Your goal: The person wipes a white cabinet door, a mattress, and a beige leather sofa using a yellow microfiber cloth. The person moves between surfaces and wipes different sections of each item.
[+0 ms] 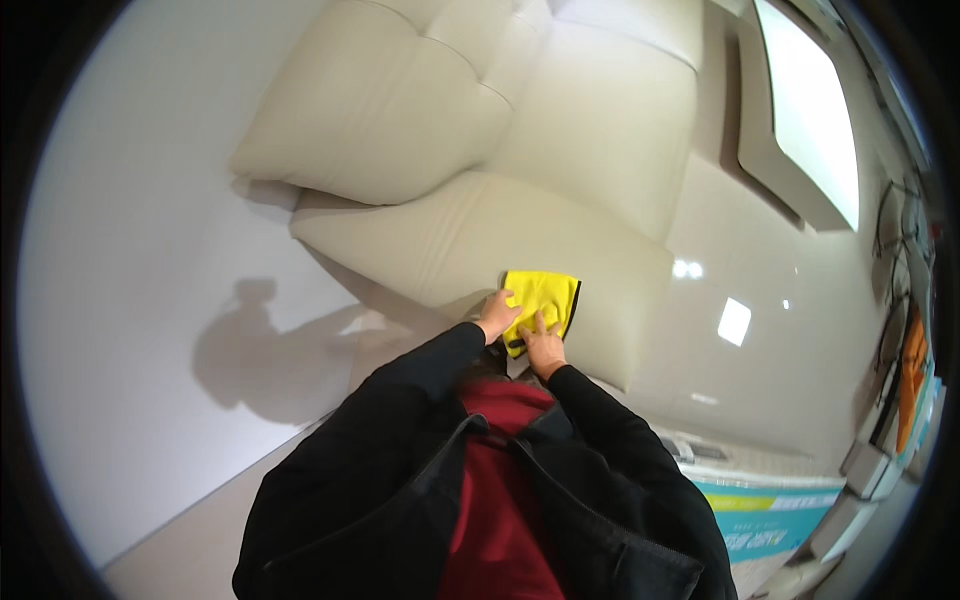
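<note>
A yellow cloth (538, 296) with a dark edge lies on the arm of a cream upholstered sofa (465, 232), just ahead of my body. My left hand (499, 316) is at the cloth's left edge, its fingers bent over the rim; whether they pinch it is hard to tell. On the lower part of the cloth rests my right hand (544, 345), fingers spread and pointing away from me. A small dark patch shows on the cloth near my right fingertips.
A white wall (150, 225) bearing my shadow stands at the left. At the upper right is a low white table (810, 112) on a glossy floor (757, 262). A blue-green printed panel (772, 517) stands at the lower right.
</note>
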Action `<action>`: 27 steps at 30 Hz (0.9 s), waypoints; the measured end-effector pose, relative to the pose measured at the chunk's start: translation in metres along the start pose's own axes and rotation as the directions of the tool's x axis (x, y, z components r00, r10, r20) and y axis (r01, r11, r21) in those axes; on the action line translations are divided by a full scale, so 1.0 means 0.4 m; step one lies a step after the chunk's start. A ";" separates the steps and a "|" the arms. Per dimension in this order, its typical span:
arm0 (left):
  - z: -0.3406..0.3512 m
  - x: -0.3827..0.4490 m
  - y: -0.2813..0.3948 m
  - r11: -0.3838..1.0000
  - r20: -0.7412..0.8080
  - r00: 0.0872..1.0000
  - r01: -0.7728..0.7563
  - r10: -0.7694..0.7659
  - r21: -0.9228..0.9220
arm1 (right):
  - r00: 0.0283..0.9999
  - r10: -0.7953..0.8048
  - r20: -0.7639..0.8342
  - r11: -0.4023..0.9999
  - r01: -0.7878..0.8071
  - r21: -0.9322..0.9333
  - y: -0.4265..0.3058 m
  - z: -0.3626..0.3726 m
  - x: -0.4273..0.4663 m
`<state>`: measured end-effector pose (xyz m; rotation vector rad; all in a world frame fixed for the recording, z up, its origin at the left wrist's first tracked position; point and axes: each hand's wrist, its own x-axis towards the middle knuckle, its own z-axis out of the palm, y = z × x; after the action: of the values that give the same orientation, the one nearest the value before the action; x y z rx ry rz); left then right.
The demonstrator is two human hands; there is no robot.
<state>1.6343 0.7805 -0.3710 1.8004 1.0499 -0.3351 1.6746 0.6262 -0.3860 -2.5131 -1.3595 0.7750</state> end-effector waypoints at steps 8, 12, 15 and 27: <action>-0.125 -0.026 0.059 0.801 0.028 0.958 0.255 -0.286 -0.541 | 0.991 -0.007 0.135 0.879 -0.058 0.473 -0.017 -0.182 0.119; -0.210 -0.028 0.142 0.572 0.034 0.988 0.114 -0.150 -0.812 | 0.998 -0.039 -0.050 0.816 0.060 0.575 -0.098 -0.259 0.174; -0.309 -0.040 0.228 0.665 -0.153 0.988 -0.134 0.031 -0.734 | 0.945 -0.189 -0.265 0.826 0.299 0.477 -0.130 -0.276 0.235; -1.147 -0.007 0.459 0.821 -0.504 0.723 -0.569 0.473 -0.046 | 0.874 -0.181 -0.450 0.760 0.415 0.500 -0.258 -0.467 0.278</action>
<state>1.6737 1.1440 -0.0384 1.9464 0.7950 0.5771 1.7470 0.7920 -0.2271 -1.7742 -1.1265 0.4977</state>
